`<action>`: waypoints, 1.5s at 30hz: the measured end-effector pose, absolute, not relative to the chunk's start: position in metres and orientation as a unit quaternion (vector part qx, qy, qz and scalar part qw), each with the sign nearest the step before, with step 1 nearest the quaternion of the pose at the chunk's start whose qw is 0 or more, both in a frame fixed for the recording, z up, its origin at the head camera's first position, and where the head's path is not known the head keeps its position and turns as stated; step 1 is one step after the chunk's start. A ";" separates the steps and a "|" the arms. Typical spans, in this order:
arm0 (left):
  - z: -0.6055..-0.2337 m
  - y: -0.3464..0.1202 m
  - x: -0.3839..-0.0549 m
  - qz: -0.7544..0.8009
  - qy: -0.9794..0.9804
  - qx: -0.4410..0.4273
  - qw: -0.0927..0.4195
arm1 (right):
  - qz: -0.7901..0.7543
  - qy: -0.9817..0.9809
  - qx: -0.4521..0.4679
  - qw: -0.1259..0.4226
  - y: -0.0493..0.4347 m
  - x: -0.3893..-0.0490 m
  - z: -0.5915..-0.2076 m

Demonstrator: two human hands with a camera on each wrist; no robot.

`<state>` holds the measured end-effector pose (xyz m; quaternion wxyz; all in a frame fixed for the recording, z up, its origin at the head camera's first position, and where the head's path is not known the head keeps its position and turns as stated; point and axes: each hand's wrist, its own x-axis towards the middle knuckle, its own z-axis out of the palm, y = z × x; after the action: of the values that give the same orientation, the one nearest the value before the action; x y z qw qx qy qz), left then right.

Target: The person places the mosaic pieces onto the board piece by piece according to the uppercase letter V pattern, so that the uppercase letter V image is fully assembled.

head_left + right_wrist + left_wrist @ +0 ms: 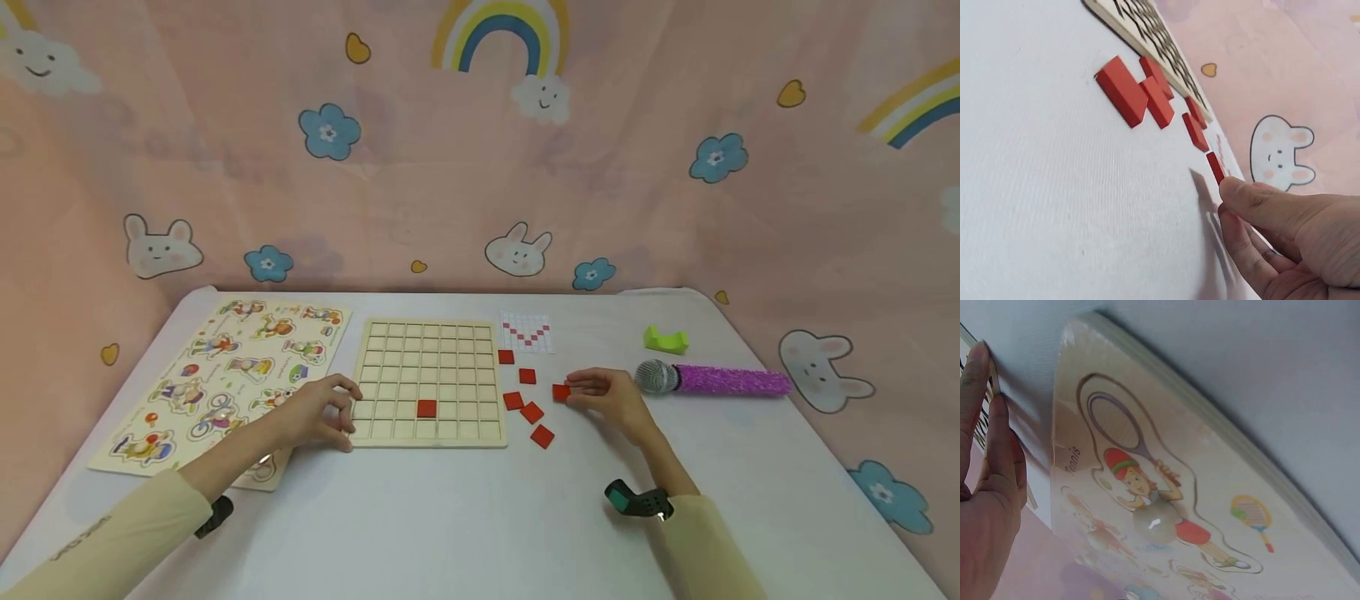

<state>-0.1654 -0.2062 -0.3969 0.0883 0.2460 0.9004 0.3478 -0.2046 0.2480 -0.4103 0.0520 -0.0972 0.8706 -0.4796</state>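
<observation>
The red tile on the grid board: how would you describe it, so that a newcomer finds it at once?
On the white table, find the wooden grid board. The red tile lies in its second row from the near edge. Unlike the other red tiles, it sits on the board.

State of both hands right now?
Left hand: open, touching the grid board's left edge.
Right hand: closed, pinching a red tile.
</observation>
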 end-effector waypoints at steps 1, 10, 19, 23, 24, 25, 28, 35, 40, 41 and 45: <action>-0.397 -0.206 -0.165 0.346 0.901 0.245 0.089 | -0.483 0.869 -0.094 0.051 0.246 -0.204 -0.409; -0.396 -0.205 -0.164 0.344 0.903 0.242 0.086 | -0.516 0.852 -0.060 0.065 0.236 -0.205 -0.406; -0.398 -0.204 -0.165 0.345 0.904 0.239 0.085 | -0.565 0.817 -0.056 0.102 0.228 -0.209 -0.406; -0.399 -0.205 -0.166 0.341 0.906 0.236 0.089 | -0.544 0.829 -0.051 0.120 0.231 -0.211 -0.410; -0.399 -0.205 -0.166 0.340 0.906 0.235 0.091 | -0.536 0.833 -0.054 0.125 0.232 -0.211 -0.411; -0.399 -0.205 -0.166 0.338 0.907 0.235 0.092 | -0.530 0.836 -0.052 0.130 0.233 -0.211 -0.413; -0.400 -0.207 -0.167 0.336 0.907 0.236 0.093 | -0.511 0.846 -0.065 0.141 0.237 -0.212 -0.416; -0.399 -0.208 -0.168 0.336 0.905 0.246 0.086 | -0.471 0.867 -0.084 0.141 0.237 -0.216 -0.413; -0.400 -0.208 -0.168 0.340 0.903 0.249 0.083 | -0.465 0.871 -0.083 0.133 0.234 -0.214 -0.410; -0.401 -0.208 -0.168 0.340 0.903 0.249 0.082 | -0.465 0.872 -0.079 0.130 0.234 -0.214 -0.410; -0.400 -0.207 -0.167 0.340 0.904 0.247 0.079 | -0.467 0.872 -0.076 0.126 0.234 -0.213 -0.411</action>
<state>-0.1674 -0.2066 -0.4000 0.0794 0.2469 0.9039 0.3401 -0.2125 0.2336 -0.4111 0.1259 -0.0763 0.8717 -0.4674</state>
